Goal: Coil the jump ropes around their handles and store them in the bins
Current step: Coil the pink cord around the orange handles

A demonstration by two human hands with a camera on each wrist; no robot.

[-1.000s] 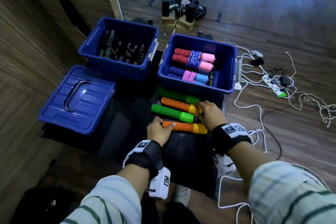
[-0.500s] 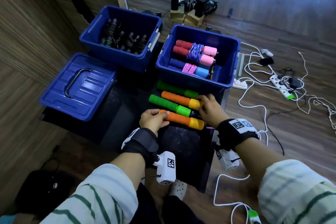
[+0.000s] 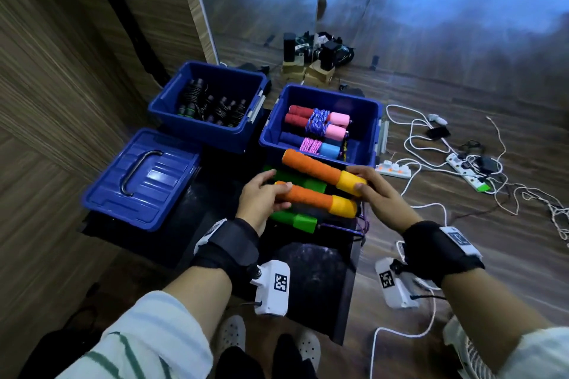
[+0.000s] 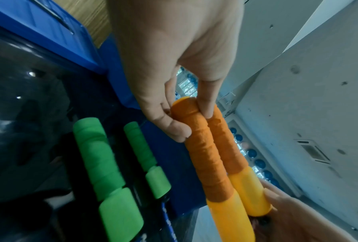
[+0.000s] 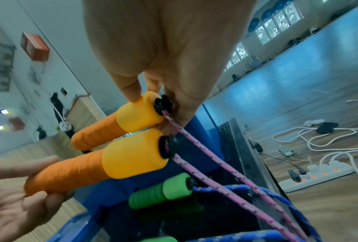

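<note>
Two orange jump-rope handles with yellow ends are held just above the black table (image 3: 323, 271), side by side. My left hand (image 3: 271, 191) (image 4: 190, 117) grips the left end of the near orange handle (image 3: 308, 197) (image 4: 205, 155), one finger touching the other handle. My right hand (image 3: 361, 181) (image 5: 153, 101) pinches the yellow end of the far orange handle (image 3: 311, 168) (image 5: 140, 117). A pink rope (image 5: 225, 185) hangs from both yellow ends. Two green handles (image 3: 295, 220) (image 4: 99, 157) lie on the table beneath.
A blue bin (image 3: 320, 92) behind the handles holds coiled red, pink and blue ropes. A second blue bin (image 3: 200, 132) to its left holds black ropes. A blue lid (image 3: 144, 175) lies at the left. Cables and power strips (image 3: 397, 169) cover the floor on the right.
Both orange handles have come up off the table from between the green ones and now sit together in my hands. The green handles stay down.
</note>
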